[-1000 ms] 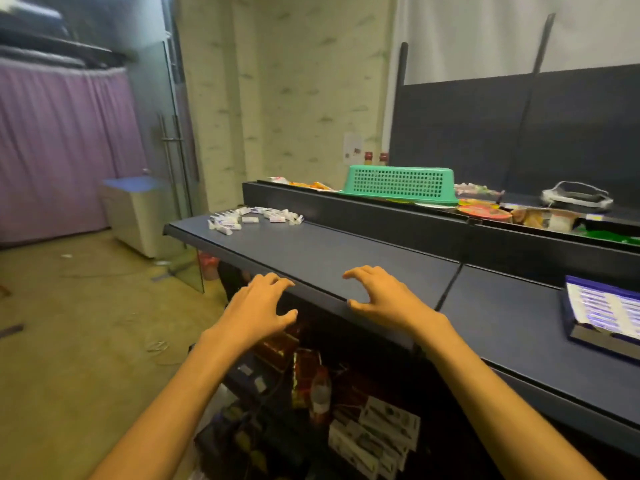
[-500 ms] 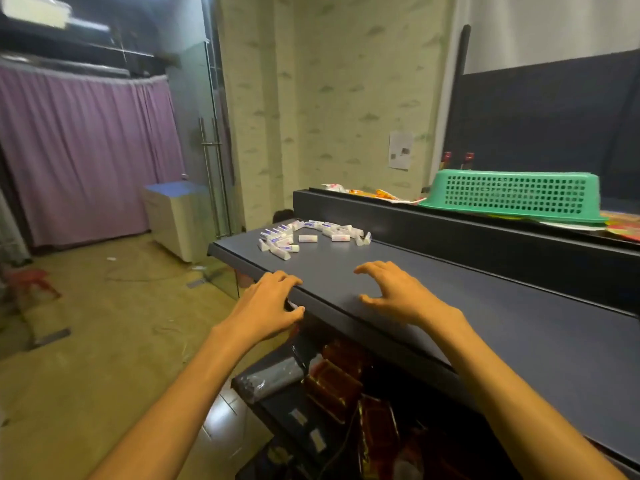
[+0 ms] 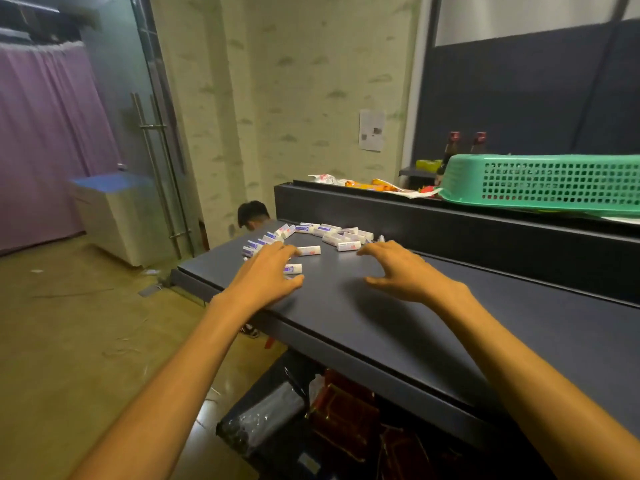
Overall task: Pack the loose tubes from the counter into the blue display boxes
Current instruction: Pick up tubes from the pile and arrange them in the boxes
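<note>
Several small white tubes with purple labels (image 3: 330, 237) lie scattered at the far left end of the dark counter (image 3: 381, 323). My left hand (image 3: 266, 275) rests palm down on the near edge of the pile, fingers spread over a few tubes; one tube (image 3: 293, 269) shows just past its fingertips. My right hand (image 3: 398, 271) hovers open over the counter right of the pile, fingertips close to the nearest tubes, holding nothing. No blue display box is in view.
A raised dark ledge (image 3: 450, 220) runs behind the counter, carrying an upturned green plastic basket (image 3: 543, 181), wrappers and two bottles. A person's head (image 3: 252, 213) shows beyond the counter's far end. Shelves under the counter hold packaged goods. A white cabinet (image 3: 110, 216) stands by the glass door.
I have moved left along the counter. Both hands travelled from the counter's front edge up to the tube pile; the left hand now lies on some tubes.
</note>
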`<state>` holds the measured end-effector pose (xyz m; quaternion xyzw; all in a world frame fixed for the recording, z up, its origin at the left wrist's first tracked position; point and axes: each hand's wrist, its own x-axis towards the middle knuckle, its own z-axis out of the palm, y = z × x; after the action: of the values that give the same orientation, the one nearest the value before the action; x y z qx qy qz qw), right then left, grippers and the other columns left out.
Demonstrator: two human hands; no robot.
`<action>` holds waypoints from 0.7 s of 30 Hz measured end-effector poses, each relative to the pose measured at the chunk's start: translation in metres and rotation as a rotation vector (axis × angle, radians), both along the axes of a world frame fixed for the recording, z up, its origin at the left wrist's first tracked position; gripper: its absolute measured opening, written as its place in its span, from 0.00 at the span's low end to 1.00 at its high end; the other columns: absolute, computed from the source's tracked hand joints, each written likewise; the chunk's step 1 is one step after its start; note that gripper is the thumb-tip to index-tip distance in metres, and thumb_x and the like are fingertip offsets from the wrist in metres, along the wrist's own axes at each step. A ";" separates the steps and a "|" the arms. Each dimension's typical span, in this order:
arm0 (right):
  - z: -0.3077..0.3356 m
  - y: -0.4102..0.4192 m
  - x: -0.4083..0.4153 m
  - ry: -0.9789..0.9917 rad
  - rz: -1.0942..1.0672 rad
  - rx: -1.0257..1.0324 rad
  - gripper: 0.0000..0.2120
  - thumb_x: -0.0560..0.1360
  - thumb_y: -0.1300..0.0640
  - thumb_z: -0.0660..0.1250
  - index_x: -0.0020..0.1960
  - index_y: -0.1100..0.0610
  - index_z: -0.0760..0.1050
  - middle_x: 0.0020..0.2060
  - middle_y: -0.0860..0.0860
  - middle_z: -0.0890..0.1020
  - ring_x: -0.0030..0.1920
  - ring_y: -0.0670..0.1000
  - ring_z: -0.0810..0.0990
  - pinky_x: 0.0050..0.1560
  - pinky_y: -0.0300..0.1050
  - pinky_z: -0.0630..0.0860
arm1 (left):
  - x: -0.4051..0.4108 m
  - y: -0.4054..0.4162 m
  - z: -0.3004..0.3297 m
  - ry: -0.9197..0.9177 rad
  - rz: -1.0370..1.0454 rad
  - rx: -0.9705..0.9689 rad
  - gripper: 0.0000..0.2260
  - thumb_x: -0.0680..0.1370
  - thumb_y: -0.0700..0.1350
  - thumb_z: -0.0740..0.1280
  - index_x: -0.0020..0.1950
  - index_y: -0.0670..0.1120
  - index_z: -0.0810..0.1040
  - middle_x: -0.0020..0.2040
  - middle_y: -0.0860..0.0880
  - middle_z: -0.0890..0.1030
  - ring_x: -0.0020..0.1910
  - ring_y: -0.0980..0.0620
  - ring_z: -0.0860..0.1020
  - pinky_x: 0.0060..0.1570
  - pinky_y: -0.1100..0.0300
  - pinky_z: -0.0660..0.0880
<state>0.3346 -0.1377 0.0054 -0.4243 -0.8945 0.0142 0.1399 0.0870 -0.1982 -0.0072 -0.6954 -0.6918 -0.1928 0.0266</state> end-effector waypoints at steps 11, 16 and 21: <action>-0.006 0.049 -0.033 0.067 -0.269 -0.040 0.24 0.77 0.49 0.67 0.71 0.49 0.66 0.68 0.49 0.71 0.66 0.50 0.69 0.63 0.47 0.69 | -0.052 0.131 -0.008 0.042 -0.194 -0.080 0.24 0.77 0.57 0.65 0.72 0.52 0.69 0.70 0.49 0.71 0.68 0.49 0.69 0.64 0.52 0.68; -0.013 0.056 -0.034 0.067 -0.360 -0.066 0.24 0.77 0.49 0.67 0.71 0.48 0.65 0.68 0.50 0.72 0.66 0.50 0.69 0.65 0.48 0.69 | -0.054 0.161 -0.017 0.063 -0.275 -0.161 0.19 0.78 0.61 0.62 0.54 0.49 0.82 0.54 0.46 0.82 0.51 0.49 0.78 0.53 0.50 0.77; -0.012 0.062 -0.029 0.076 -0.413 -0.057 0.23 0.77 0.49 0.67 0.70 0.48 0.66 0.66 0.49 0.73 0.64 0.49 0.70 0.64 0.47 0.70 | -0.053 0.173 -0.017 0.004 -0.369 -0.119 0.08 0.76 0.54 0.69 0.51 0.53 0.82 0.48 0.51 0.82 0.48 0.50 0.78 0.49 0.54 0.77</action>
<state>0.3053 -0.0762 -0.0068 -0.6014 -0.7821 0.0262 0.1613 0.0337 -0.0255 -0.0242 -0.8111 -0.5628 -0.1517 -0.0490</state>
